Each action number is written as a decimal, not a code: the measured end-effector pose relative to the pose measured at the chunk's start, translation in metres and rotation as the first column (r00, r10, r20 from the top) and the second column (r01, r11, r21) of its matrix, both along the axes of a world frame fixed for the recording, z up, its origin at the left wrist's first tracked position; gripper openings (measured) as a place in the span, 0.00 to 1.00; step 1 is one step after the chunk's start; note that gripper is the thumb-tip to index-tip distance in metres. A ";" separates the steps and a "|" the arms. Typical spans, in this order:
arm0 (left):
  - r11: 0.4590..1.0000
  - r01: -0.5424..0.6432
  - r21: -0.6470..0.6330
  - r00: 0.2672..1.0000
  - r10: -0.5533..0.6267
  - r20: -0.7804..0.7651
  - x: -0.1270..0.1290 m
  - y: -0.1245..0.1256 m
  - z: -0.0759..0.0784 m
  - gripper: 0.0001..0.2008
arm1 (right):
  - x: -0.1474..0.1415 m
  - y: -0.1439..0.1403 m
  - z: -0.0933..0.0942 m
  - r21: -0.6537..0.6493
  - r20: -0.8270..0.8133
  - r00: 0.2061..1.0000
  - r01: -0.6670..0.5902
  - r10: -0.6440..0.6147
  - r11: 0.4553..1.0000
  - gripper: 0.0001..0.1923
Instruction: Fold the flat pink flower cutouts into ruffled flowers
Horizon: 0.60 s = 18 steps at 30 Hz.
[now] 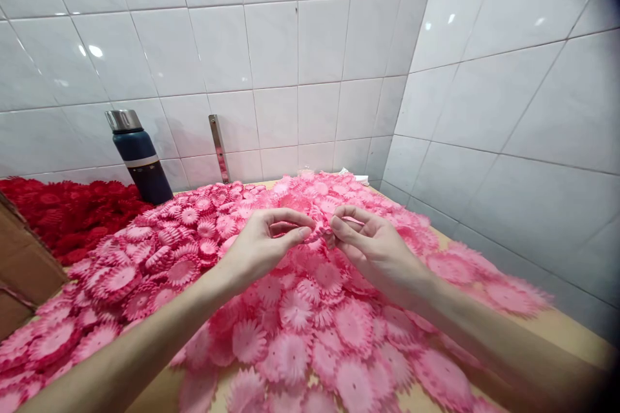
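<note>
My left hand and my right hand are raised close together over a wide heap of pink artificial flower pieces. Between my fingertips is one pink artificial flower piece, pinched from both sides. Its outline blends with the heap behind it, so its exact shape is hard to make out. The heaped pieces are round and scalloped, some with a small dark dot in the middle. Some lie flat and others are curled up.
A dark blue bottle with a metal cap stands tilted at the back left. Beside it lies a red heap of petal pieces, with a cardboard box at the left edge. A metal strip leans on the tiled wall.
</note>
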State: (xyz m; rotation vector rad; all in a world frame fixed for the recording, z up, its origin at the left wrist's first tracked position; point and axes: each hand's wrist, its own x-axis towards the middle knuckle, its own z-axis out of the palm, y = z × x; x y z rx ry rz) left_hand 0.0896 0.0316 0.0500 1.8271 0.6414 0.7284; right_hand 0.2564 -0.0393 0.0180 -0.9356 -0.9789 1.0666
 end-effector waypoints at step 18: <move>0.997 0.003 -0.078 0.980 0.013 0.199 0.008 -0.012 -0.017 0.19 | 0.008 0.004 -0.007 0.057 -0.068 0.996 -0.050 0.054 0.997 0.11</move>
